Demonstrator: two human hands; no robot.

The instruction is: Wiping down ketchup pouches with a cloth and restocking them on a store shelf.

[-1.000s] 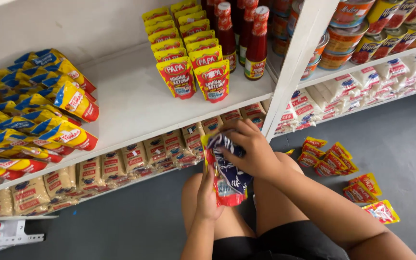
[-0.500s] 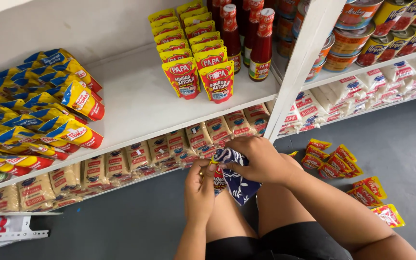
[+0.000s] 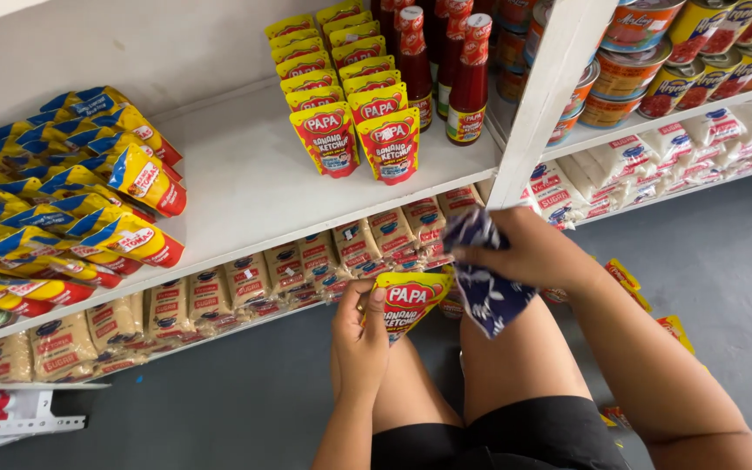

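My left hand [image 3: 360, 338] holds a yellow and red sauce pouch [image 3: 411, 300] upright in front of my knees. My right hand [image 3: 528, 252] grips a dark blue patterned cloth [image 3: 485, 287], bunched up and touching the pouch's right side. Just above, on the white shelf [image 3: 245, 187], two rows of matching yellow and red pouches [image 3: 354, 122] stand next to red sauce bottles [image 3: 459, 70].
Yellow and blue pouches [image 3: 71, 209] lie stacked at the shelf's left. Brown sugar bags [image 3: 219, 287] fill the lower shelf, white bags [image 3: 707, 139] and cans [image 3: 698, 61] sit to the right of a white upright post [image 3: 546, 96]. More yellow pouches [image 3: 654, 313] lie on the grey floor.
The blue cloth slid off the pouch to the right, uncovering its yellow and red front. My left hand now holds the pouch up by its left edge.
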